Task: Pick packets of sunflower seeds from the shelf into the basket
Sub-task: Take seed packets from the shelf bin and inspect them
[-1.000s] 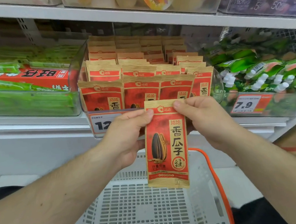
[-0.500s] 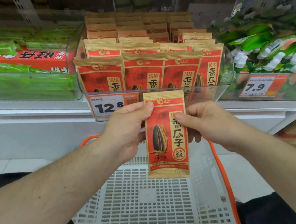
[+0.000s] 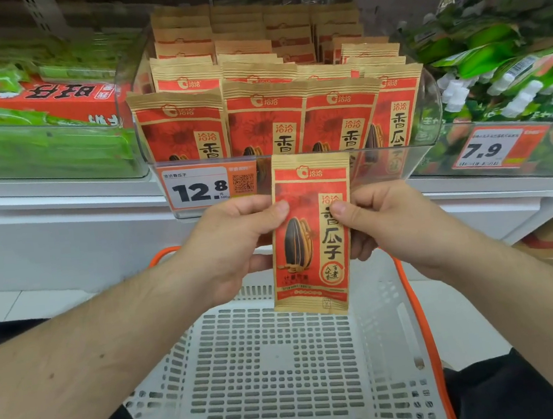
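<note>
Red-and-kraft seed packet (image 3: 312, 236) upright, long axis 12-to-6 | left hand (image 3: 228, 248) pinching at 9, right hand (image 3: 393, 227) at 3, thumbs clamped on front | white basket (image 3: 396, 326) straight down at 6, so just lower and drop

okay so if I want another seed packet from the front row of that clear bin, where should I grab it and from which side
Pinch the tan crimped top edge of a front-row packet and come from above. The packets stand upright, packed side by side, and the clear bin front wall covers their lower halves, so only the tops are free. Lift straight up.
</note>
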Action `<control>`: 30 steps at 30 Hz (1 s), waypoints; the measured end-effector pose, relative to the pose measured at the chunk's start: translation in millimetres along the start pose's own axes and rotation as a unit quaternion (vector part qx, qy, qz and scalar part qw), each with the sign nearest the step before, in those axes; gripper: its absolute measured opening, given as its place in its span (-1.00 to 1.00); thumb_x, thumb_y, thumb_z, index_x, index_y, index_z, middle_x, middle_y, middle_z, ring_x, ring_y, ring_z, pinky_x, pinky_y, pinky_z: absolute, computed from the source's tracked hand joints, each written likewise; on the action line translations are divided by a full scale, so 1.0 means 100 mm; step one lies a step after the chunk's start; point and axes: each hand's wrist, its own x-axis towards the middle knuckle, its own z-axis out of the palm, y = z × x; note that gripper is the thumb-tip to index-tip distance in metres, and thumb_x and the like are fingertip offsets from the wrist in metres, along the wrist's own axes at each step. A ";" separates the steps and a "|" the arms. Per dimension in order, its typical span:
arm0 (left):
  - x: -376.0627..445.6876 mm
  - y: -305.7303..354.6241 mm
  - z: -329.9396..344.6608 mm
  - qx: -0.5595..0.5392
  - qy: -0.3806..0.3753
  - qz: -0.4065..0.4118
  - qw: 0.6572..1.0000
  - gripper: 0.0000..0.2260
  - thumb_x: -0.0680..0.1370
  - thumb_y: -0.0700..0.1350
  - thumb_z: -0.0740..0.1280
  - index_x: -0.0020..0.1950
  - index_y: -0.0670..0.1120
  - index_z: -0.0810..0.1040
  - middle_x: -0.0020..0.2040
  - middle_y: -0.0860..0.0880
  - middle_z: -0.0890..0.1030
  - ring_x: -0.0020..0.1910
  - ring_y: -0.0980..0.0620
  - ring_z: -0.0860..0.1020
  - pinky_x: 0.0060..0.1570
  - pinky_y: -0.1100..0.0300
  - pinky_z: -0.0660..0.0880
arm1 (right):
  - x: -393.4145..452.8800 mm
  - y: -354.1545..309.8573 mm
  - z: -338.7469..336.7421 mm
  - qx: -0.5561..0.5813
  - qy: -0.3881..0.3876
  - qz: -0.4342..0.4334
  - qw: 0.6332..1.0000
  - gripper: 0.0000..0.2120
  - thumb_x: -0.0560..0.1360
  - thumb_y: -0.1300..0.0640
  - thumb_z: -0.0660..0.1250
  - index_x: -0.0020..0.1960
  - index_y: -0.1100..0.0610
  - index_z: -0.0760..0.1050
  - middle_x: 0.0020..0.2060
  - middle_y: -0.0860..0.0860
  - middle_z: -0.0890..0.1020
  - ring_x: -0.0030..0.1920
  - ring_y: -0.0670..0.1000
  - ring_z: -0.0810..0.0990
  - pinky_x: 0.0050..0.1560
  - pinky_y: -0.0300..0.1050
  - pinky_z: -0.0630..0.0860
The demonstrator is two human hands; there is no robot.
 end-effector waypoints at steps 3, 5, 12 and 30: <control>0.02 -0.01 0.02 -0.017 0.018 -0.002 1.000 -0.87 0.57 -0.16 0.36 0.05 -0.16 0.65 -0.10 -0.10 0.71 -0.20 0.02 0.66 -0.32 0.11 0.61 | -0.03 -0.03 -0.01 -0.036 -0.084 0.036 0.995 -0.82 0.59 0.07 0.32 -0.08 0.15 0.61 -0.29 0.07 0.71 -0.36 -0.04 0.60 -0.28 -0.14 0.54; 0.03 -0.02 0.03 -0.026 0.025 -0.003 0.999 -0.86 0.56 -0.15 0.37 0.05 -0.17 0.65 -0.10 -0.11 0.71 -0.20 0.01 0.66 -0.32 0.10 0.61 | -0.05 -0.03 -0.03 -0.069 -0.128 0.054 0.988 -0.79 0.59 0.02 0.30 -0.08 0.14 0.61 -0.30 0.00 0.71 -0.34 -0.05 0.62 -0.25 -0.16 0.54; 0.06 -0.03 0.07 -0.040 0.042 -0.009 0.998 -0.80 0.55 -0.16 0.38 0.14 -0.20 0.61 -0.03 -0.16 0.71 -0.20 0.00 0.66 -0.35 0.11 0.61 | -0.08 -0.04 -0.08 -0.063 -0.150 0.046 0.986 -0.74 0.42 -0.10 0.34 -0.08 0.08 0.61 -0.23 0.05 0.74 -0.24 0.03 0.68 -0.13 -0.04 0.60; 0.08 -0.10 0.05 -0.056 0.056 -0.031 0.996 -0.89 0.55 -0.15 0.40 0.01 -0.15 0.53 -0.11 -0.11 0.67 -0.26 0.00 0.65 -0.39 0.14 0.58 | -0.13 -0.02 -0.06 -0.064 -0.234 -0.010 0.970 -0.37 0.38 0.35 0.54 0.31 0.00 0.35 0.01 0.03 0.72 -0.08 0.08 0.71 -0.15 0.09 0.63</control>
